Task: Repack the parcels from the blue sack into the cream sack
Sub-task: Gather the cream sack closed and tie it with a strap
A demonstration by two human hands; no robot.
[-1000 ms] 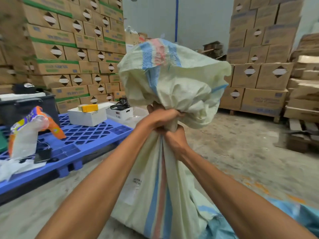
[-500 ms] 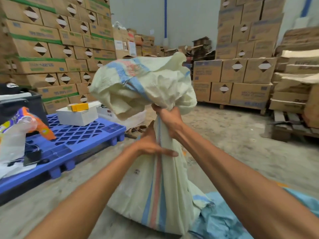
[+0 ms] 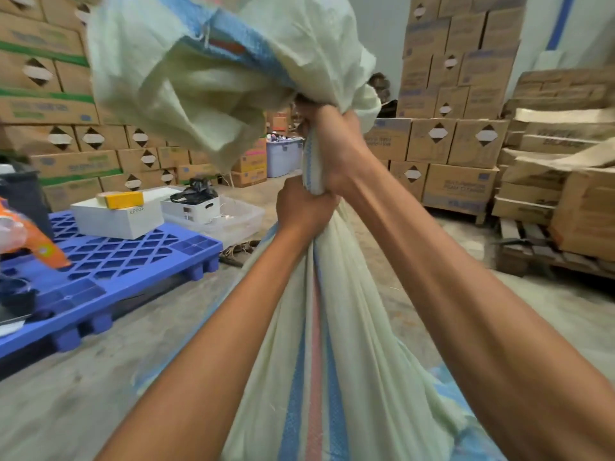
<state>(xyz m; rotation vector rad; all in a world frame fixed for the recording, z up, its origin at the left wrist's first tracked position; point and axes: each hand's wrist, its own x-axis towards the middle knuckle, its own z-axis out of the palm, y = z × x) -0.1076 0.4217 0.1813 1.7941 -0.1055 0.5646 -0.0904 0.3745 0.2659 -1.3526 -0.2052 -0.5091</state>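
Both hands are squeezed tight around the neck of a cream sack of woven plastic, with blue and red stripes running down it. The right hand grips higher up. The left hand grips just under it, and the two fists touch. The cloth between them is bunched into a thin rope.

The cream sack stands right in front of the person, between the two arms. Its fat lower part goes down out of view. A pale blue sack of crumpled woven plastic lies low beside it on the right. No parcels can be seen, so they are likely inside the cream one already.

The long way of the cream sack runs up and down – bottom near the person's feet, neck up at the fists, leaning a little away from the person. The open end points up. The loose top flops over above the hands and hangs to the left.

What could go wrong? The woven plastic looks slippery, so the bunched neck could slide through the fists and the top could fall open. If the sack then tipped over, parcels could spill onto the grey floor. A hard tug could also swing the load into the blue plastic pallet on the left. The floppy top hides much of the view too – the person may not see well where the sack is going
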